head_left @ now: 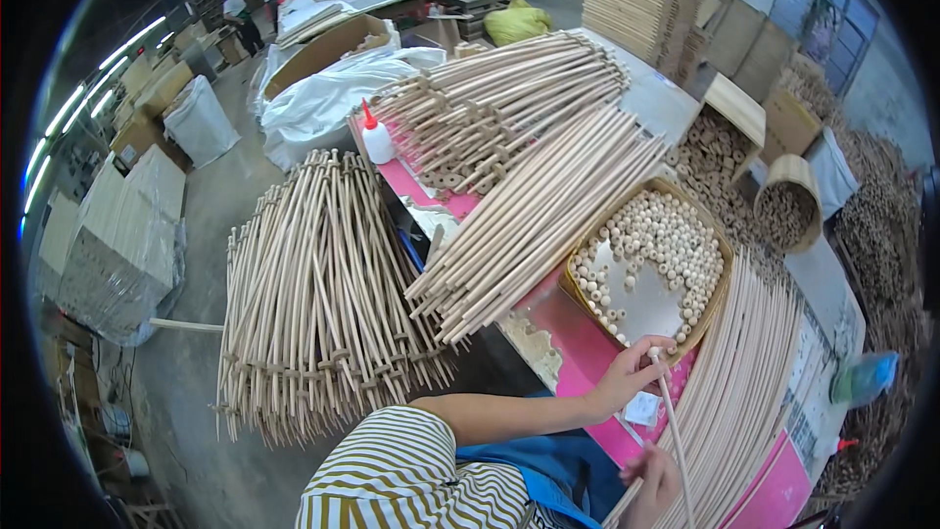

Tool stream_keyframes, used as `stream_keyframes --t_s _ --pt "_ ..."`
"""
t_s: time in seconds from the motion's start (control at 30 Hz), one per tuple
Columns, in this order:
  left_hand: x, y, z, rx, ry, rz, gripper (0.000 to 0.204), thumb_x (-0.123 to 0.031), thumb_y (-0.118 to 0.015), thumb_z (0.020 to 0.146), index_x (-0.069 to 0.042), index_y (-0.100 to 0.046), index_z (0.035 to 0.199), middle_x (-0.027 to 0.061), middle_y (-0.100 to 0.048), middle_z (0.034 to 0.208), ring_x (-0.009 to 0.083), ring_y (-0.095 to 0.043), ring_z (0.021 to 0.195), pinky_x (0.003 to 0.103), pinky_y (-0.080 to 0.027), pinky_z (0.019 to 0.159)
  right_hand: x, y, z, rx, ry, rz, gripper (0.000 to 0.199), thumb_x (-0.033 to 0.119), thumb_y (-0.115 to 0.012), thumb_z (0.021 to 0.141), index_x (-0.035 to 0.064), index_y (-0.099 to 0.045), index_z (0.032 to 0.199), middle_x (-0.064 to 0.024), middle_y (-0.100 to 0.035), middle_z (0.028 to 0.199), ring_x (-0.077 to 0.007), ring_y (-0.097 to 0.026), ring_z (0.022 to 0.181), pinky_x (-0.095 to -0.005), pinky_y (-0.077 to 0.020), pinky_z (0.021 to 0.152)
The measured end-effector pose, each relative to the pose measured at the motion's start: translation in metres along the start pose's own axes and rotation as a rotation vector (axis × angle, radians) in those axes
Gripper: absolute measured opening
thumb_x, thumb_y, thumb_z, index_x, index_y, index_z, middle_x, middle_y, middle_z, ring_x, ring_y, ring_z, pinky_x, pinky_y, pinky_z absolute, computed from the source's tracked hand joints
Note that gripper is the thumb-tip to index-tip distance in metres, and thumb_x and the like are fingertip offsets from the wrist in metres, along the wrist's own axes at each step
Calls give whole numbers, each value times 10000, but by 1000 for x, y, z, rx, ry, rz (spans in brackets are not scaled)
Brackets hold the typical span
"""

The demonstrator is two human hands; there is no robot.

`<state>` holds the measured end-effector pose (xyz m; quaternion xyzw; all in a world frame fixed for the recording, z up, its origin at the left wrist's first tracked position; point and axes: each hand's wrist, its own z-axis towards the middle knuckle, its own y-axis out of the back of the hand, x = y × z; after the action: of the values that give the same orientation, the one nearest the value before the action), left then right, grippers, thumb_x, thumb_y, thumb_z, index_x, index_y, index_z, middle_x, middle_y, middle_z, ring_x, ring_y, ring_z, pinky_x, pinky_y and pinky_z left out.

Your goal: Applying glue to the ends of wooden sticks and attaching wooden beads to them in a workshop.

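Observation:
My left hand (627, 378) is closed at the top end of a slim wooden rod (673, 416), with thumb and fingers pinched around a pale tip that looks like a wooden bead. The rod slants down to the lower edge of the view. Beside its lower part is my right hand (654, 482), fingers curled and blurred; whether they grip the rod cannot be made out. Just beyond my left hand stands a yellowish basket (726, 306) of round wooden beads (676, 230), with a bare patch in its near middle. Many loose rods (744, 362) lie to the right of my hands.
Rods (539, 220) are piled left of the basket, near a red-tipped white bottle (376, 137). Rods with discs (318, 304) stand bundled beside the table. A tipped wooden box (732, 110) and a round tub (789, 198) hold brown wooden pieces. A greenish-blue bottle (864, 377) is at right.

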<state>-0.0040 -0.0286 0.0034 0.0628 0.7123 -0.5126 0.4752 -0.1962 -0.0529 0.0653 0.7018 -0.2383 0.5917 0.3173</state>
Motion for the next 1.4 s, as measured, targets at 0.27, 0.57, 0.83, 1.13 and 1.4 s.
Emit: stream_keyframes --t_s 0.27,0.57,0.83,1.13,1.4 --pt "-94 42 26 -27 -126 105 374 -76 -546 1001 -71 -467 1366 51 -638 924 141 -666 860 290 -578 773 -30 124 -43 -129 265 -860 370 196 -654 968 -27 -602 1259 -226 -657 1048 -341 -644 954 -395 -502 865" --pt "-117 47 33 -183 -246 206 235 -286 -464 1075 -78 -574 1074 -7 -601 816 79 -617 759 213 -453 643 -32 125 -64 -174 264 -923 188 133 -664 951 38 -715 1105 -160 -681 891 -293 -646 781 -412 -512 690" --pt "-115 37 40 125 -138 305 309 -323 -464 1071 -68 -559 1218 43 -667 926 144 -661 859 293 -521 803 -118 176 -103 -36 -72 -746 278 178 -602 1002 0 -653 1209 -177 -685 982 -289 -638 862 -380 -515 767" --pt "-85 7 62 46 -123 771 523 -255 -589 1004 -59 -468 1473 65 -645 1130 155 -612 1017 318 -505 944 -118 156 -136 -1134 -103 -68 271 216 -504 1065 36 -674 1175 68 -565 820 -3 -421 666 -163 -323 575" --pt "-68 8 81 280 61 727 419 -166 -507 1056 -43 -478 1456 41 -670 1099 84 -637 986 239 -526 913 -303 151 -326 -1860 -269 78 258 244 -540 1043 32 -682 1084 81 -457 670 -6 -378 562 -181 -301 493"
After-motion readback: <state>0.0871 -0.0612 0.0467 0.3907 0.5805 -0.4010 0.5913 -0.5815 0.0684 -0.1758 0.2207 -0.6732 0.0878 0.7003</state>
